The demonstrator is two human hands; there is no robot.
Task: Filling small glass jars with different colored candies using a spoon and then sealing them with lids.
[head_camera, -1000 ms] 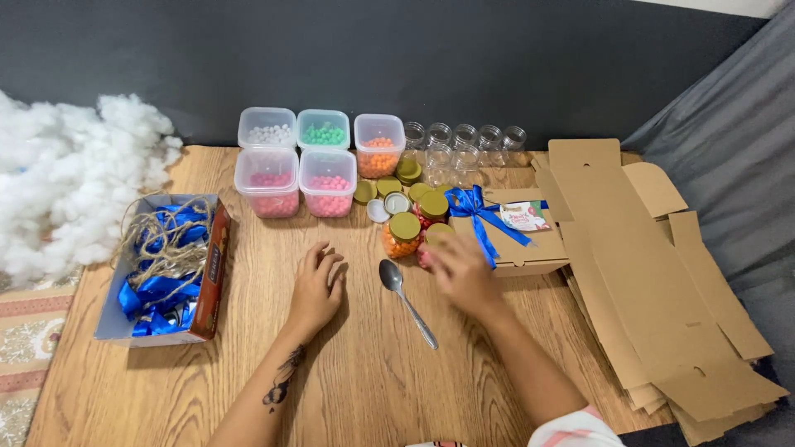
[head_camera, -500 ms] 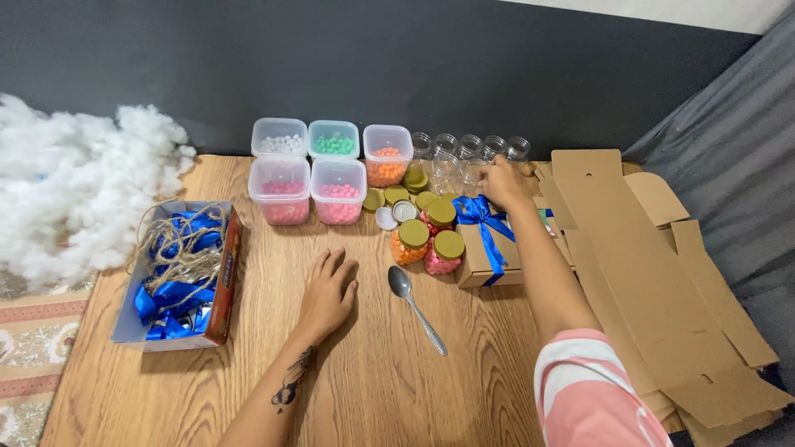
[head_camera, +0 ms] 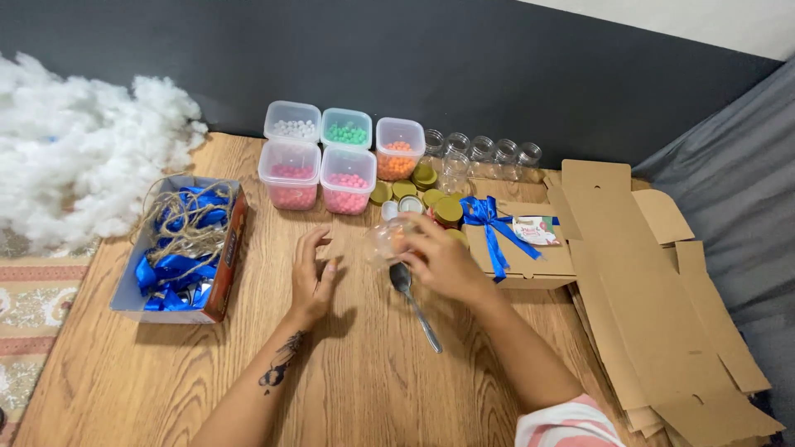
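The right hand [head_camera: 443, 258] holds a small clear jar [head_camera: 387, 242], fingers wrapped around it, lifted just above the bench [head_camera: 364, 372]. The jar appears blurred; its contents cannot be told. The left hand [head_camera: 312, 277] is open with fingers spread, just left of the jar and not touching it, raised over the bench.

A metal spoon [head_camera: 414, 302] lies on the bench directly below the jar, its bowl partly under the right hand. Behind the jar stand gold-lidded jars [head_camera: 439, 207], and beyond those five tubs of coloured beads [head_camera: 344, 161]. A row of empty clear jars [head_camera: 484, 153] stands behind and right of the jar. Right of the jar sits a cardboard box [head_camera: 530, 257] tied with a blue ribbon [head_camera: 489, 219]. Well left of the jar is a tray of twine and blue ribbon [head_camera: 182, 244], with white stuffing [head_camera: 74, 157] beyond it.
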